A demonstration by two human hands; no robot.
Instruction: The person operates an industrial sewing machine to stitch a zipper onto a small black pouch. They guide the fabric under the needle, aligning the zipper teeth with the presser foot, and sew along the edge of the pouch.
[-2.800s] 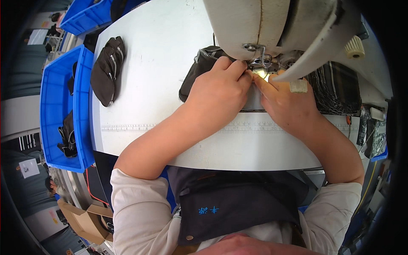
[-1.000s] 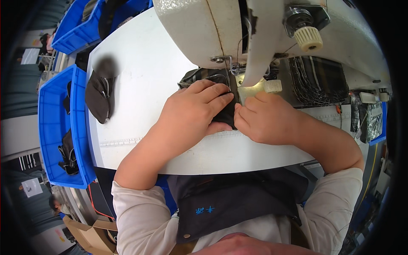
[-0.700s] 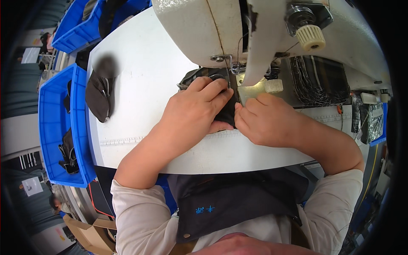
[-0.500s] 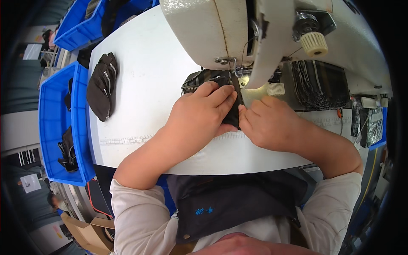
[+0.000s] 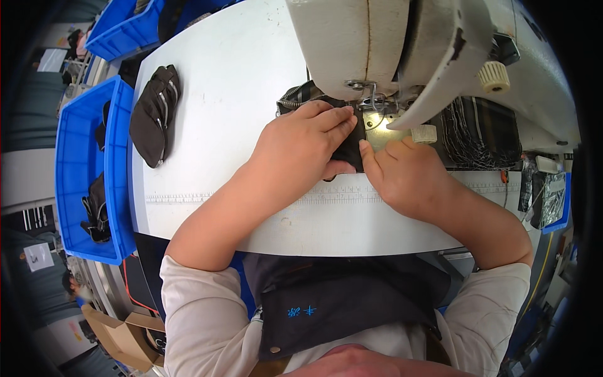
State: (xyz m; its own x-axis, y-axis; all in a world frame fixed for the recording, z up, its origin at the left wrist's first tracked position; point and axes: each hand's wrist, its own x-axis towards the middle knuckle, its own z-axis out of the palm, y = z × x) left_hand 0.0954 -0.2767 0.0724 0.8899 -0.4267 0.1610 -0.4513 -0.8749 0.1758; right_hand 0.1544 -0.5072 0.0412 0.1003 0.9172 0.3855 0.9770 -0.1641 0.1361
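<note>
A black fabric pouch with a metal-toothed zipper lies on the white table, its upper edge by the presser foot of the sewing machine. Pressing it from above is my left hand, fingers close together and thumb at the pouch's lower edge. My right hand is curled at the pouch's right edge, index finger and thumb against the fabric. What lies beneath my fingers is hidden.
Several dark zippered pouches lie in a pile on the table's left. Dark fabric pieces with frayed edges are stacked right of the needle. A blue bin stands beyond the left edge. A printed ruler strip crosses the table.
The whole view has shifted a little, the machine head now appearing further right. Both hands stay on the pouch, which sits at the presser foot, its zipper corner still showing.
</note>
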